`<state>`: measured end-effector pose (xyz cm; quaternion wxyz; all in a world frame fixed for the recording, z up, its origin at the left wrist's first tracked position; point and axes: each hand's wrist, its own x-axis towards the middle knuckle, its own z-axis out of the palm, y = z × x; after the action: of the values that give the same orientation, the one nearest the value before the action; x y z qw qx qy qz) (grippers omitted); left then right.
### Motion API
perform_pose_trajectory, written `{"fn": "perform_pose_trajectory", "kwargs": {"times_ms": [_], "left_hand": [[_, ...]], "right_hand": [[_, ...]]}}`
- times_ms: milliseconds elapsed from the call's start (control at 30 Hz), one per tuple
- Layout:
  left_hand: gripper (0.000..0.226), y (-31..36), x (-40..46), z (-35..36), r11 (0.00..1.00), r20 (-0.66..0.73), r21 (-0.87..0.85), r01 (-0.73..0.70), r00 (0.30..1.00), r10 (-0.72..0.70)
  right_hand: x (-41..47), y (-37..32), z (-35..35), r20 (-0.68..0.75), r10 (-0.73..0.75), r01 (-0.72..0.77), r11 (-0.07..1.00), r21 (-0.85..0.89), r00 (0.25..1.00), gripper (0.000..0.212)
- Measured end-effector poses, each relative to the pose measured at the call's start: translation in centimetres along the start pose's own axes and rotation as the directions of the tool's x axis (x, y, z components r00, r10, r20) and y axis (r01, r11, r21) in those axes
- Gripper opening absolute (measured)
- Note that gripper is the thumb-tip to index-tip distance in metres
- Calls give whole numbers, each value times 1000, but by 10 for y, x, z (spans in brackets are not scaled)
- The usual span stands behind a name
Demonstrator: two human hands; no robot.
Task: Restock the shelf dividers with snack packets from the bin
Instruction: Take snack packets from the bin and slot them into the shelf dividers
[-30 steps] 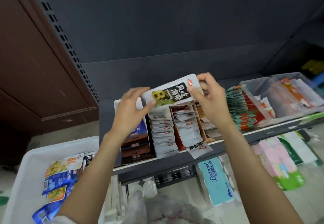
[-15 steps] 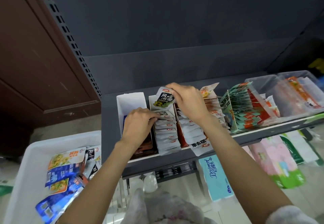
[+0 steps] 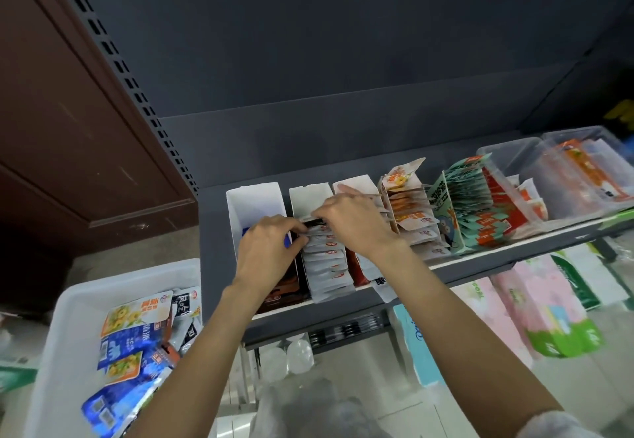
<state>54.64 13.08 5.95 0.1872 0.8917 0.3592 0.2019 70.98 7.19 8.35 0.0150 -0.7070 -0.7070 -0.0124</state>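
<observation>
Both hands (image 3: 302, 232) pinch packet (image 3: 314, 222); print unreadable

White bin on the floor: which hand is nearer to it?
Left. The left hand is up at the dividers, above the white bin's right edge; the right hand is farther right.

The upper half of the frame is dim, its dark grey back panel (image 3: 343, 43) almost featureless, while soft, even light brightens the lower half, especially the white plastic bin (image 3: 65, 328) at lower left. Wide-angle distortion bows and tilts the perforated grey upright (image 3: 127, 77) at upper left. The right edge is smeared, and the clear plastic tubs (image 3: 562, 177) there look blurred.
</observation>
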Motion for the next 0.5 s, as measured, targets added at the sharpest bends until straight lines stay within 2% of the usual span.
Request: {"fn": "perform_pose_trajectory", "kwargs": {"times_ms": [67,133,233,300,400,500], "left_hand": [[11,7,-7,-8,1000,-35,-2,12,999,-12],[12,13,-20,-21,998,-101,-32,54,993,-57],[18,19,-53,-46,986,-213,-118,121,966,-144],[20,19,-85,-61,971,-273,-196,135,944,-186],[17,9,-138,-78,948,-285,-258,186,923,-258],[22,-17,-193,-85,931,-183,-222,289,926,-331]], "right_hand": [[-11,-1,2,-49,18,-17,999,31,999,43],[-27,-6,0,-153,56,-32,987,155,987,43],[-58,-26,-11,-439,126,22,948,317,889,35],[-79,-49,-14,-527,164,79,909,408,834,32],[-99,-90,-6,-551,176,172,836,521,816,27],[-106,-140,13,-471,103,218,786,578,876,25]]}}
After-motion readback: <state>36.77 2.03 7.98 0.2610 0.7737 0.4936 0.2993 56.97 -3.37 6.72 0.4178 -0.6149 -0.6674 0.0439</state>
